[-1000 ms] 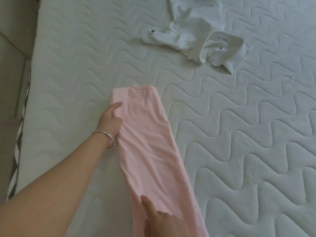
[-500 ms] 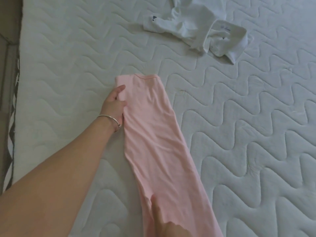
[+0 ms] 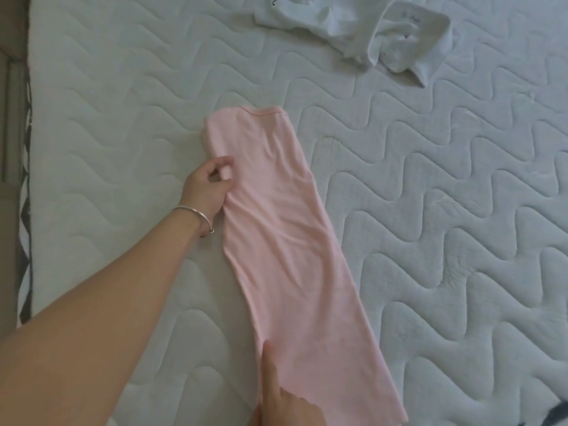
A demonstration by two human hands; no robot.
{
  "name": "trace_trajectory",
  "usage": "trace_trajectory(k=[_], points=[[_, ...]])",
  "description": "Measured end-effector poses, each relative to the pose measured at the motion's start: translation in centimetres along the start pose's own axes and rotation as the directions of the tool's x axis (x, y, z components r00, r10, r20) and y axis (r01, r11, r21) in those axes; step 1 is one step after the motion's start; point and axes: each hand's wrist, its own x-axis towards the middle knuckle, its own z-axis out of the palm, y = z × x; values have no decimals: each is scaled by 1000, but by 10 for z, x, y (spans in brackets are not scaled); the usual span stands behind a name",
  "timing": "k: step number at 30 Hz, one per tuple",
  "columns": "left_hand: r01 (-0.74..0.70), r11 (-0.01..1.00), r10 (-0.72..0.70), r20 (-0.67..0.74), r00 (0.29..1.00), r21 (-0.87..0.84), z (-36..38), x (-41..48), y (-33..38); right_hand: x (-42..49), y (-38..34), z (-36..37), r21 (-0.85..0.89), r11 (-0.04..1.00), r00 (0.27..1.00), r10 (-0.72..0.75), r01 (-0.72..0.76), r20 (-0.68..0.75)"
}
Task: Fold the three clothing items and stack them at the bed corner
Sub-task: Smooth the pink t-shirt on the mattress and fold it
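Observation:
A pink garment lies folded into a long narrow strip on the white quilted mattress. My left hand, with a silver bangle on the wrist, pinches the strip's left edge near its top end. My right hand is at the bottom edge of the view. One straight digit lies on the strip's lower left edge, and its other fingers are hidden beneath the cloth. A crumpled white collared garment lies at the top of the view, apart from the pink one.
The mattress's left edge runs down the left side, with a patterned strip and floor beyond it. A dark item shows at the bottom right corner. Bare mattress lies left and right of the pink strip.
My left thumb has curled in from lying flat to pinch the pink edge. The view has shifted, so everything sits slightly higher and further right.

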Motion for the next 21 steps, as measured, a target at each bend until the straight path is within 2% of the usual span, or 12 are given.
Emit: trace_trajectory(k=[3,5,6,7,8,9,11,12,14,15,18,21], points=[[-35,992,35,0,999,125,4,2,4,-3,-1,5,-66,997,998,-42,38,-48],[-88,964,95,-18,995,251,6,-1,0,-2,5,-2,-123,984,938,-163,130,-305],[-127,936,149,-42,988,329,8,-6,2,-6,12,-6,-129,979,869,-200,158,-452],[-192,888,237,-57,970,418,9,-13,5,-10,20,-8,-167,962,763,-274,217,-586],[-285,819,344,-30,938,498,11,-23,8,-6,28,-11,-222,938,606,-343,268,-718],[-391,725,450,40,892,567,13,-32,6,-2,36,-20,-253,924,520,-372,287,-769],[-567,444,572,268,775,694,20,-50,-12,11,51,-46,-281,931,497,-361,231,-789],[-601,301,558,375,740,740,24,-58,-25,20,60,-56,-325,928,504,-371,182,-780],[-556,150,405,462,789,817,24,-69,-47,37,76,-70,-384,916,623,-369,118,-689],[-529,110,364,462,809,841,23,-70,-55,43,84,-72,-406,908,666,-369,107,-649],[-497,44,351,452,820,867,20,-70,-62,52,103,-67,-423,902,678,-366,89,-638],[-500,110,379,429,820,859,24,-70,-56,46,98,-67,-388,920,666,-327,61,-670]])
